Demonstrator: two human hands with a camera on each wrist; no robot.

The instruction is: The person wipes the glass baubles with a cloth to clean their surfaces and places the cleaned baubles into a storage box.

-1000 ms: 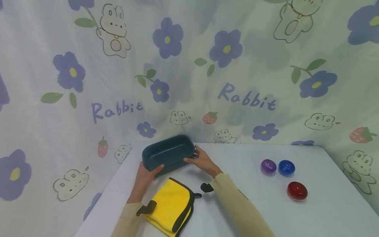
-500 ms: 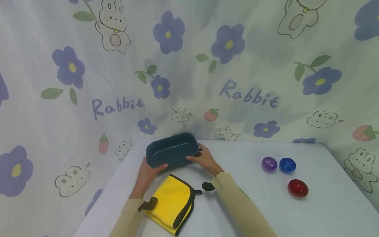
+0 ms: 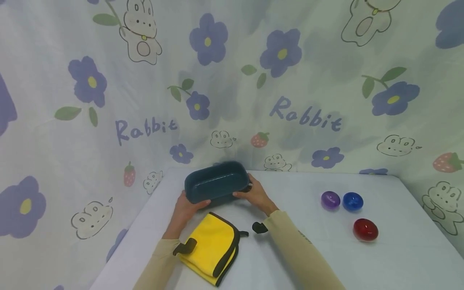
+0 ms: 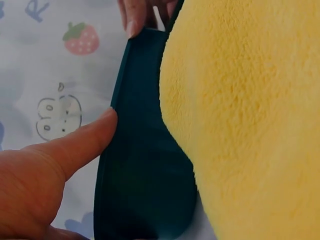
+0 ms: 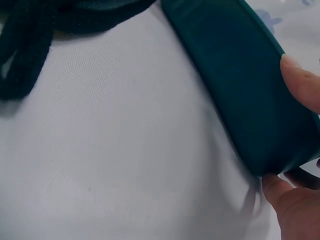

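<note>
A dark teal rectangular dish [image 3: 217, 186] with rounded corners is at the back of the white table, its hollow side facing me. My left hand [image 3: 185, 210] grips its left end, and the left wrist view shows that thumb [image 4: 85, 145] on the rim. At the opposite end my right hand [image 3: 259, 197] holds the dish, thumb at the rim and fingertips around the lower corner in the right wrist view. Just in front of the dish lies a folded yellow cloth [image 3: 210, 243] with black edging, between my forearms.
To the right on the white table [image 3: 301, 257] are a purple egg-shaped object [image 3: 330, 200], a blue one [image 3: 353, 201] and a red one [image 3: 365, 230], all shiny. A curtain printed with rabbits and flowers [image 3: 232, 88] stands right behind the table's back edge.
Both hands have shifted the dish slightly to the right. The cloth and the egg-shaped objects stay in place on the table, while the head view has moved a little.
</note>
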